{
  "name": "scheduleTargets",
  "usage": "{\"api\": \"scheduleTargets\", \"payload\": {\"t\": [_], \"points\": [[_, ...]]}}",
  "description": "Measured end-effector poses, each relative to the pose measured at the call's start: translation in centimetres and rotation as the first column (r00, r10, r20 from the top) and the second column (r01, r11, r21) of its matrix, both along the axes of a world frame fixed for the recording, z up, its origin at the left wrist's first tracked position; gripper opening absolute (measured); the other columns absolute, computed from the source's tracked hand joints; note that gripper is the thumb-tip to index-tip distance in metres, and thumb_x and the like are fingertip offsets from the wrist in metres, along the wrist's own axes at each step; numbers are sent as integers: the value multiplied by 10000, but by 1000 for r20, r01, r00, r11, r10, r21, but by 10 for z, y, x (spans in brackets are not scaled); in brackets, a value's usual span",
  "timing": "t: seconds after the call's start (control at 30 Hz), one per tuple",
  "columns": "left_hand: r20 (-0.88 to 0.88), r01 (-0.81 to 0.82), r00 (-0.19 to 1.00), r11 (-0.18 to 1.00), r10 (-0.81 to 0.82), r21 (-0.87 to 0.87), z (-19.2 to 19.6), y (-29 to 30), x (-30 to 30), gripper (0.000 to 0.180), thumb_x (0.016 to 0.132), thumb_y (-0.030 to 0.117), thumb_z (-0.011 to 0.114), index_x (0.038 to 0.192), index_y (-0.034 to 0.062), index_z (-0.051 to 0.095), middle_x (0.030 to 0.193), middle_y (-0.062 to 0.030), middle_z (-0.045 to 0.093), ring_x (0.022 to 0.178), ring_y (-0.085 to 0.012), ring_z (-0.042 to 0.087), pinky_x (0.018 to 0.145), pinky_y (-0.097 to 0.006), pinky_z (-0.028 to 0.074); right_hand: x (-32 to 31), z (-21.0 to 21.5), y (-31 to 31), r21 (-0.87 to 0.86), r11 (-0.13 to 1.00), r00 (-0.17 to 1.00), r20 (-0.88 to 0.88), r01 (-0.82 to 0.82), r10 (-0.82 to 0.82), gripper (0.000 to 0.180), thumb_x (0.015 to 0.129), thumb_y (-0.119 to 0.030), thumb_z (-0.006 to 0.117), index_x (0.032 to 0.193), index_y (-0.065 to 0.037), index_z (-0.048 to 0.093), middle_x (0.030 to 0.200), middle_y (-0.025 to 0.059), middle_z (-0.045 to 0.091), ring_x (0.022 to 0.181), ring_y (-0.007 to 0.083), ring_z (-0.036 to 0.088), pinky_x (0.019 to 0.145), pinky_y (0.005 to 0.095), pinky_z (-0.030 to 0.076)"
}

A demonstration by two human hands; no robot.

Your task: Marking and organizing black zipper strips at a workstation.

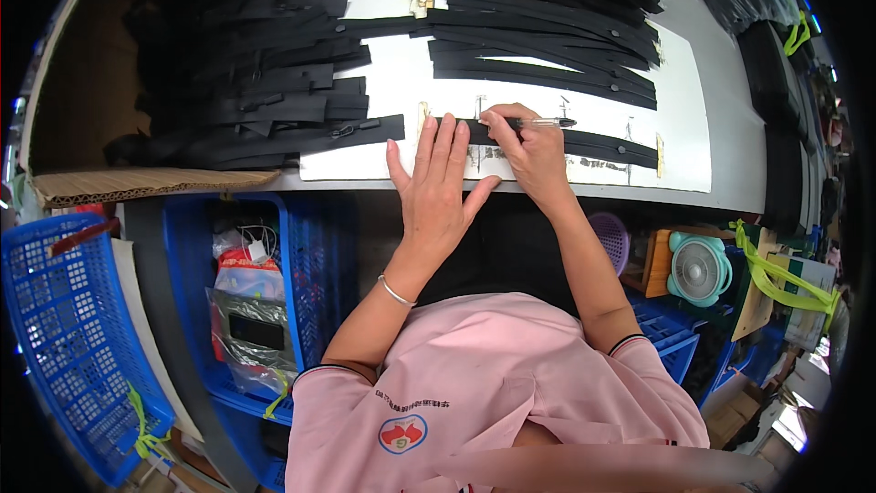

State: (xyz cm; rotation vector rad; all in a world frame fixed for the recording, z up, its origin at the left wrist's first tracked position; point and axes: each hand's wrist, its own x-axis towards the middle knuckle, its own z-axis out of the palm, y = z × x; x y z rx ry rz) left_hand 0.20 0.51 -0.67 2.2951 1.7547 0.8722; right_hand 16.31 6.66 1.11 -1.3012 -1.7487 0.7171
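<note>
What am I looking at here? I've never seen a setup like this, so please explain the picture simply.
There's no machine: these are a person's bare hands. The single picture comes from a wide fisheye camera worn on the head, looking down, so straight edges bend near the rim.

On the table lies a white board with dark marks, and a long black strip lies across it. The left hand is spread, fingertips at the strip's left end. The right hand holds a pen above the strip. More black strips are heaped beyond the hands.
</note>
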Motion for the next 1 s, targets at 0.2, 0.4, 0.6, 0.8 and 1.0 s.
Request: {"api": "scheduleTargets", "payload": {"t": [0.2,0.4,0.6,0.8,1.0], "points": [[-16,0,1000,1000,0,21,-2,0,0,797,861,447,781,1486,28,517,1546,-137,497,1496,-292,385,1185,-667,131,-3,0,0,41,999,1000,11,15,-16,191,998,-106,660,972,59,753,979,79,767,738,131,706,650,260,542],[-28,0,1000,1000,1,30,-3,0,1,786,857,452,784,1470,26,536,1548,-133,497,1498,-285,382,1185,-665,128,3,-4,-3,-68,996,989,-137,-62,52,186,950,-126,697,869,33,751,889,84,773,648,181,696,584,279,515],[-24,13,1000,1000,-13,27,-2,2,3,778,858,448,785,1462,22,542,1546,-133,502,1493,-290,390,1184,-663,120,10,-11,-3,-91,992,996,-42,-86,82,208,980,-101,664,875,59,744,824,58,751,658,98,642,597,241,495],[-50,-10,999,1000,11,9,-2,1,1,785,858,461,786,1464,29,536,1547,-130,501,1488,-294,392,1192,-642,114,19,8,-9,-114,986,973,-212,-120,94,217,984,-103,642,868,43,753,817,63,750,668,91,650,594,235,495],[-77,1,997,1000,0,18,-1,1,2,786,882,485,763,1468,16,528,1552,-124,496,1491,-297,383,1201,-641,98,79,13,-14,-38,952,947,-95,304,-306,246,1010,-128,615,879,30,751,804,56,744,659,78,625,596,222,469]]}}
